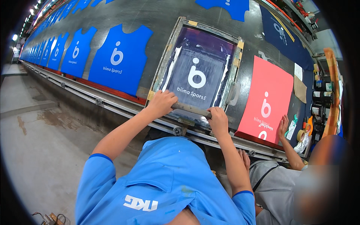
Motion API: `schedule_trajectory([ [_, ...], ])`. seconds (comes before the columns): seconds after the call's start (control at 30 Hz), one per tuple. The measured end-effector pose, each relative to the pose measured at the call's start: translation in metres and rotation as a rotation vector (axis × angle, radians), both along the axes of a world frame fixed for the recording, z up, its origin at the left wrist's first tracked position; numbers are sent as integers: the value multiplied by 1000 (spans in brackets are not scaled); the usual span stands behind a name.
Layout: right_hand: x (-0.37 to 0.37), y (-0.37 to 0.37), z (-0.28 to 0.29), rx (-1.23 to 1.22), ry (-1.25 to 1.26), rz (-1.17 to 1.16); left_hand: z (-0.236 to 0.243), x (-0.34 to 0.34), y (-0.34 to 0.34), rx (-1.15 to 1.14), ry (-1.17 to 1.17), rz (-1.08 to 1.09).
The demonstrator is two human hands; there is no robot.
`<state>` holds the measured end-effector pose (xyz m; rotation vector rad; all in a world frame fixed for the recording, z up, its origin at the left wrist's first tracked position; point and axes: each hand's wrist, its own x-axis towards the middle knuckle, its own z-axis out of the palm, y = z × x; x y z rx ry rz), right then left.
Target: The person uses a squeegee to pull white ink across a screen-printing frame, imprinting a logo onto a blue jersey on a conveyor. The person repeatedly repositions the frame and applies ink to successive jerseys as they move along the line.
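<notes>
A printing screen in a wooden frame (170,45) lies on the long dark table (150,15), its purple mesh showing a white logo stencil. Across the frame's near edge lies a squeegee handle (191,109). My left hand (162,102) grips its left end and my right hand (218,120) grips its right end. Both hands sit at the near side of the screen.
A row of blue vest-shaped fabric pieces (120,60) runs along the table to the left. A red fabric piece (267,101) lies to the right, where a co-worker in grey rests a hand (284,126) on its edge. Tape rolls and cans (318,101) crowd the far right. A metal rail (90,98) edges the table.
</notes>
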<state>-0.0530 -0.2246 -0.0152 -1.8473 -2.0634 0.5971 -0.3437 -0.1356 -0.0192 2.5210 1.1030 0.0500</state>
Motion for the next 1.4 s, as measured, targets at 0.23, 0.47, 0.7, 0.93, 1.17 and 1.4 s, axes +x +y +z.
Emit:
schedule_trajectory([
  [0.23, -4, 18, -4, 30, -10, -14, -6, 1, 15, -32, -12, 78],
  [0.47, -6, -6, -15, 30, 69, -4, -6, 1, -11, 158, -27, 94],
  [0.7, 30, 105, -15, -291, 210, 51, -36, 51, 79, -5, 79, 96],
  [0.93, 39, 102, -2, -720, 195, 126, -32, 56, 79, -294, 137, -39],
  [1.17, 74, 107, 52, -179, 561, -305, 35, 68, 150, -256, 16, 58],
  [1.4, 125, 63, -43, -32, 339, -735, 45, 117, 261, 48, -42, 140],
])
